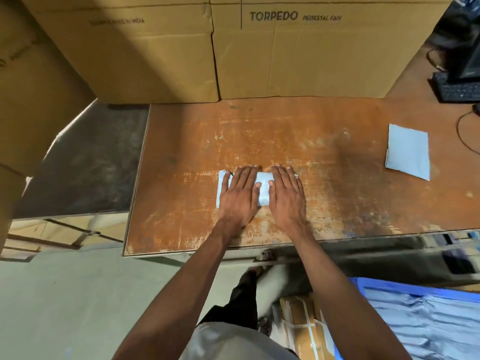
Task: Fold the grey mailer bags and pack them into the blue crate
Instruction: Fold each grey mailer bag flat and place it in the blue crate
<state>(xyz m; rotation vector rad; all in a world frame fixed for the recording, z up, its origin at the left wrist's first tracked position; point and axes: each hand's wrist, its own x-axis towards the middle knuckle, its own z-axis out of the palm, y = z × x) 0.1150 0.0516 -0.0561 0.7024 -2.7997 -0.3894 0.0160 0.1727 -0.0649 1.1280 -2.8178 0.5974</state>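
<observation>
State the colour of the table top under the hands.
Worn orange-brown with pale scuffs, per the head view: the table top.

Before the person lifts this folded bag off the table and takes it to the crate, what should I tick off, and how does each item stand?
1. Both hands on the bag: ok. Left hand and right hand press flat on the folded mailer bag.
2. Fold compact: ok, as far as shows.
3. Bag gripped for lifting: not ok, fingers lie straight.
4. Blue crate in reach: cannot tell, only its rim shows at lower right.
5. Second folded bag waiting on the table: ok.
</observation>
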